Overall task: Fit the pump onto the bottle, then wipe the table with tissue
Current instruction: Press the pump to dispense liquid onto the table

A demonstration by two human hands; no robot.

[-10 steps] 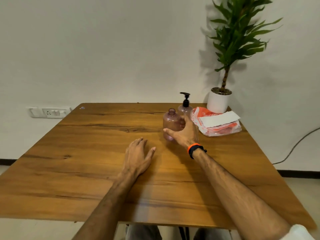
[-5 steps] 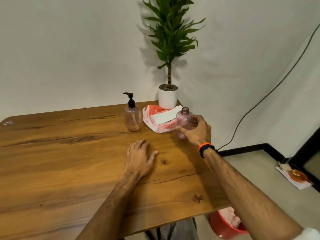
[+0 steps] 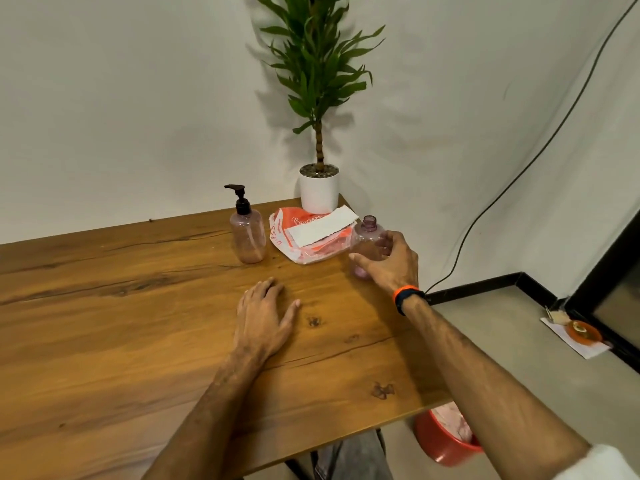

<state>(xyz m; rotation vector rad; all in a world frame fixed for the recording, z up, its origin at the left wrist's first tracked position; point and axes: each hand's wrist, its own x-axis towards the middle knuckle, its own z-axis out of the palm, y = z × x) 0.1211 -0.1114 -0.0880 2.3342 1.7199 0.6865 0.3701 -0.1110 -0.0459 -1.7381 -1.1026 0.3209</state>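
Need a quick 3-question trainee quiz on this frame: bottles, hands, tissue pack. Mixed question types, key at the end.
1. True or false: the right hand grips the open-necked bottle.
2. Which bottle carries the black pump? A) the bottle by the tissue pack's left side B) the one in the right hand
3. Fill in: the left hand rests flat on the ____.

Key: 1 true; 2 A; 3 table.

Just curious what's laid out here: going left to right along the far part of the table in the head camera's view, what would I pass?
Pump bottle → orange tissue pack → open bottle, held by the right hand.
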